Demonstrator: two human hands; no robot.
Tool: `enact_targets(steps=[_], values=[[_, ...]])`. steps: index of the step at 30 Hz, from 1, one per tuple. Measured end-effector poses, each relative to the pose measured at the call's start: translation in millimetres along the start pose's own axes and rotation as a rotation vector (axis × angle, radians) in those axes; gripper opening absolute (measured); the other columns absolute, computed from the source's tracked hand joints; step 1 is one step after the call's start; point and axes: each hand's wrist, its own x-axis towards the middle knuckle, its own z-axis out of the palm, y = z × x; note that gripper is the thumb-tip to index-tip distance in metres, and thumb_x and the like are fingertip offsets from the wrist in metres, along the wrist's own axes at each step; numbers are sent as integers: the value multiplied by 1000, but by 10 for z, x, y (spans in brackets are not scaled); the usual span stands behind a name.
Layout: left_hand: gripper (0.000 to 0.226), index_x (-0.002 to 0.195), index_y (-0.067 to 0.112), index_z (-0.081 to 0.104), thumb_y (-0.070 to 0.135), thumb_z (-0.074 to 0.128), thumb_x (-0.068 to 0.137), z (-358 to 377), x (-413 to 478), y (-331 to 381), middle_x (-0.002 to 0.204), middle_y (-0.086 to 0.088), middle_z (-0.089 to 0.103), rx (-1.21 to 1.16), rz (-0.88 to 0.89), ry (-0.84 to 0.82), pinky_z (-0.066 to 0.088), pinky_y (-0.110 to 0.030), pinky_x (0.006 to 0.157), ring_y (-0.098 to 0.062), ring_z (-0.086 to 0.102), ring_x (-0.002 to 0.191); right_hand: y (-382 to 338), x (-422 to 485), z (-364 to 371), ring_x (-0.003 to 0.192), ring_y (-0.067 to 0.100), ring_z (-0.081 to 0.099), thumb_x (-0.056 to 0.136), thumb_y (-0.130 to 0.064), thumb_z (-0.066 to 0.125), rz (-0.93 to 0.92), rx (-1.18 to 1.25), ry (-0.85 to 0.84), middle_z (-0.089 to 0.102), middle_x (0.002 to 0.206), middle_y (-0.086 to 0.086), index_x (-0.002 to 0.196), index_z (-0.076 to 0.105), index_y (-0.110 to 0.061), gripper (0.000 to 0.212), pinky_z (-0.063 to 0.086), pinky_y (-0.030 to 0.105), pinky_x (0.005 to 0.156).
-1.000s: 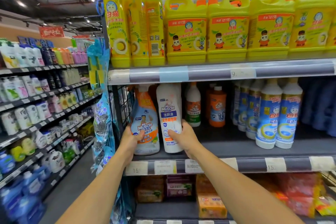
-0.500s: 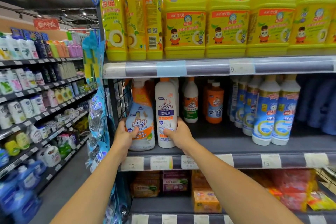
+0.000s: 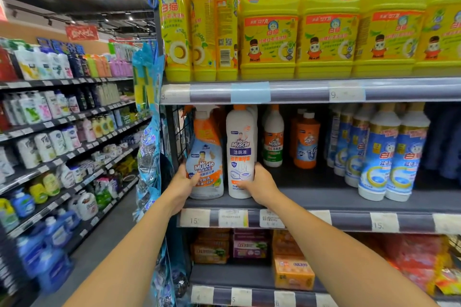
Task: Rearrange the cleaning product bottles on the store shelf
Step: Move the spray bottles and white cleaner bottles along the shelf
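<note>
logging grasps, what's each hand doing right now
Left hand: closed on orange-and-blue plastic spray bottle.
Right hand: closed on tall white plastic bottle.

The grey middle shelf [image 3: 324, 198] carries a spray bottle [image 3: 205, 157] and a white bottle [image 3: 240, 147] side by side at its left end, an orange bottle [image 3: 306, 141] further back, and blue-labelled bottles [image 3: 394, 154] to the right.

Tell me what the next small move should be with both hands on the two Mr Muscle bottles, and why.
Probably slide both bottles slightly forward and square them to the middle shelf's front edge. The left hand grips the spray bottle, the right hand the white toilet cleaner bottle; both stand upright side by side at the shelf's left end, with their labels facing out.
</note>
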Motion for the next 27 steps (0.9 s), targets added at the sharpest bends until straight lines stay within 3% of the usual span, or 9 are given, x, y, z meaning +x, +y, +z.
enact_targets(steps=[3,7,15,22,27], values=[[40,136,13,42,5,49,98,10,-12,15,128,-8,59,-24,-21,11,43,-40,102,-23,56,115,3,-18,-2,117,24,59,75,-8,79,3,7,6,62,127,10,125,51,-10,57,50,36,96],[42,139,10,42,3,49,97,1,2,14,132,-13,58,-65,-51,19,39,-48,109,-29,54,123,14,-37,1,118,25,58,76,-10,79,19,-6,13,61,128,10,124,50,-10,56,50,38,98],[39,135,10,48,1,48,97,15,22,-18,128,-15,61,-146,-66,77,40,-52,107,-33,57,119,-8,-36,11,117,26,58,79,-11,77,53,-29,-7,60,128,11,125,47,-8,55,50,39,98],[39,129,9,51,-6,46,93,94,40,-59,121,-15,62,-76,-54,174,45,-44,93,-30,59,105,-13,-77,-29,116,23,58,83,-21,73,101,-97,-52,59,129,10,125,46,-8,51,49,32,94],[43,119,4,56,-12,46,80,166,28,-37,116,-21,65,56,-149,237,45,-47,97,-35,59,106,19,-112,-103,119,22,57,85,-22,71,88,-142,-82,57,133,8,130,45,-10,54,49,35,99]])
